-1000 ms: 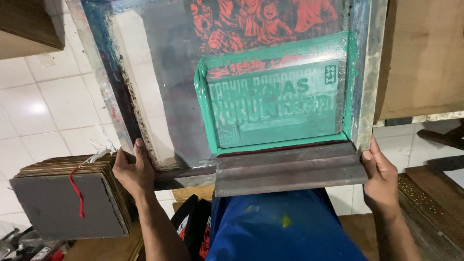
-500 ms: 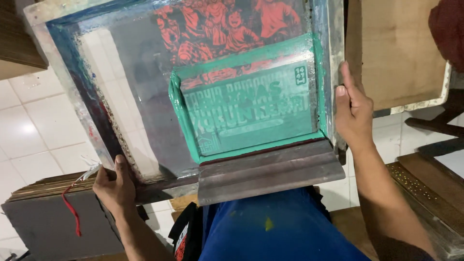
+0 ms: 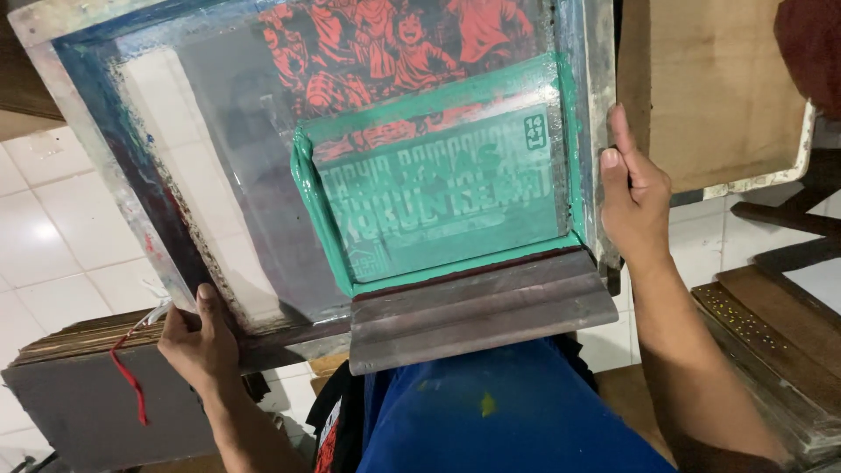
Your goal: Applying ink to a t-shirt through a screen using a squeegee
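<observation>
The right hand [image 3: 635,197] has climbed from the frame's [image 3: 114,149] lower corner up its right edge; the frame tilts more.

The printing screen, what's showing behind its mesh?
Through the printing screen a red figure print and white floor tiles show. Green ink and the squeegee cover what lies behind them.

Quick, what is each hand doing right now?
Left hand: closed on the bottom corner of the screen printing frame.
Right hand: gripping the frame's right edge.
</observation>
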